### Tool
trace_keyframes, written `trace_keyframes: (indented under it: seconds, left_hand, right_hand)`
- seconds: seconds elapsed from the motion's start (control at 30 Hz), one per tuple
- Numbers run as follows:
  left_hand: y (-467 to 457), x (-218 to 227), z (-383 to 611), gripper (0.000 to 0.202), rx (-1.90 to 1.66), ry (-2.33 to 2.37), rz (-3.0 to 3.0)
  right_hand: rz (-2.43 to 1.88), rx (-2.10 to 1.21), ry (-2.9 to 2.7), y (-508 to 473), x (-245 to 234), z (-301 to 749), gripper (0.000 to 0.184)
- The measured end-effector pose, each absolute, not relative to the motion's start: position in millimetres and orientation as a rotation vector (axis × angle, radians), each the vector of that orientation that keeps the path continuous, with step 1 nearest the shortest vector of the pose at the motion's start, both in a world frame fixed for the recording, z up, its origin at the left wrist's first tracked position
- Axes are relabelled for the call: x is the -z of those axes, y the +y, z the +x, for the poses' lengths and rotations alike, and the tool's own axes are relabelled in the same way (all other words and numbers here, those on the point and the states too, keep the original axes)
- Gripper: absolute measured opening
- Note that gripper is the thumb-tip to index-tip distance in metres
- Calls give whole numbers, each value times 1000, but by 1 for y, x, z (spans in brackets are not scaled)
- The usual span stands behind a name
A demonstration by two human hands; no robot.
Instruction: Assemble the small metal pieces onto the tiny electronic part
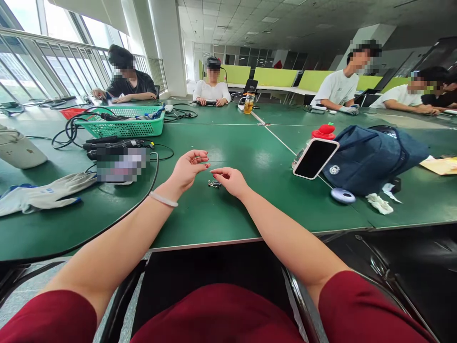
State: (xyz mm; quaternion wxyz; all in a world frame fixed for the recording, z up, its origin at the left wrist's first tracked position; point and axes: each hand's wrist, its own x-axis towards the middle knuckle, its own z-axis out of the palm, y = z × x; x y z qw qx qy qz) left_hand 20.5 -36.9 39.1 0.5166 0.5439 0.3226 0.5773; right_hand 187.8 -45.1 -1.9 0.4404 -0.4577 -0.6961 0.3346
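Observation:
My left hand point(188, 170), with a pale bangle on the wrist, is raised over the green table, its thumb and fingertips brought close together. A faint thin line runs rightward from near those fingertips; whether it is a thread or a mark on the table I cannot tell. Facing it, my right hand point(233, 182) has its thumb and forefinger pinched, and whatever they may hold is too small to make out. Just below the right fingertips lies a small cluster of shiny metal pieces point(214, 184) on the table. The two hands are slightly apart.
On the left are a green basket point(123, 125) with cables, a glove point(46, 193), a white pot point(19, 148) and a black cable point(124, 216). To the right stand a phone point(316, 158), a navy bag point(371, 157) and a round lilac case point(342, 196). Several people sit around the table.

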Motion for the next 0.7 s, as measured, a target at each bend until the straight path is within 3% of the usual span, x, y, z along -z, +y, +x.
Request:
trace_keyframes:
  seconds: [0.7]
  left_hand:
    - [-42, -18, 14, 20, -1362, 838, 1743]
  right_hand:
    - [-1106, -666, -1698, -49, 3, 181, 18]
